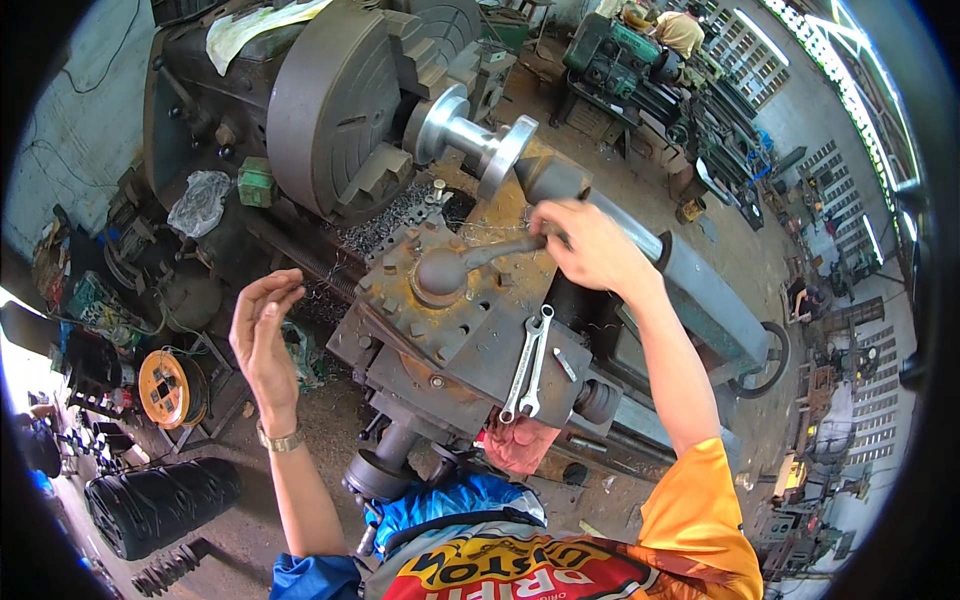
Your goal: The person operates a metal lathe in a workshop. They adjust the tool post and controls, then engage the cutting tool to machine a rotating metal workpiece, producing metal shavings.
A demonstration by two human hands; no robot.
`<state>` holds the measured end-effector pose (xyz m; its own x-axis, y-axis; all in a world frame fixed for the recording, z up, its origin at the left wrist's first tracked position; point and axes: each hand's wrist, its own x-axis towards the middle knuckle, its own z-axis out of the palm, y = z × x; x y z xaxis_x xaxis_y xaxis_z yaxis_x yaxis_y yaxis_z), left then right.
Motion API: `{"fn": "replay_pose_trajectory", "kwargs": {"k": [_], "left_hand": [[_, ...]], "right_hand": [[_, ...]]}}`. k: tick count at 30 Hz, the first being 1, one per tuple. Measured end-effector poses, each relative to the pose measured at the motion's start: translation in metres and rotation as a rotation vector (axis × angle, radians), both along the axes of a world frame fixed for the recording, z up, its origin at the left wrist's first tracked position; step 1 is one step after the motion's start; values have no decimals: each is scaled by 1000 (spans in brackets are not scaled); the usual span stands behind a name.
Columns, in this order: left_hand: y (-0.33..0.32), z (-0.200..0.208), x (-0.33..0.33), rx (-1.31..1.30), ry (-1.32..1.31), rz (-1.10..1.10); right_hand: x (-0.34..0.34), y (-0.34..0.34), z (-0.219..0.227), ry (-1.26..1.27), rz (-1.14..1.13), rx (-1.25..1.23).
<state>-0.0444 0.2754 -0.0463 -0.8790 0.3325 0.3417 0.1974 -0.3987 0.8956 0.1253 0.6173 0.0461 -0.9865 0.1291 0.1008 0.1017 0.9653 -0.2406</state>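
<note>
Nearest, the person's printed shirt (520,565) with its orange sleeve (700,505) fills the lower edge, and just beyond it a pink cloth (520,447) hangs below the lathe's slide. On the flat metal ledge (562,398) above that cloth, two wrenches (539,365) lie side by side, with a small metal piece (565,364) just to their right. Past them stands the tool post (465,325), topped by a lever (505,250) whose round hub sits over the post and whose arm slants toward the right. The right hand (590,245) has its grip closed around the lever's outer end. The left hand (263,340), with a watch (280,440) at its wrist, is raised left of the post, its grip open and empty, fingers slightly bent. Farther on, a shiny flanged workpiece (455,135) sits at the big round chuck (330,110), with metal chips (385,232) below. At the back, a co-worker (680,32) is beside a green machine (610,60).
</note>
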Motion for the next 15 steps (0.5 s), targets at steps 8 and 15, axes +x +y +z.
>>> {"fn": "replay_pose_trajectory", "kwargs": {"k": [8, 15], "left_hand": [[102, 15, 53, -267, 399, -27], [123, 11, 63, -452, 611, 189]], "right_hand": [[12, -1, -23, -83, -121, 34], [13, -5, -40, 16, -201, -220]]}}
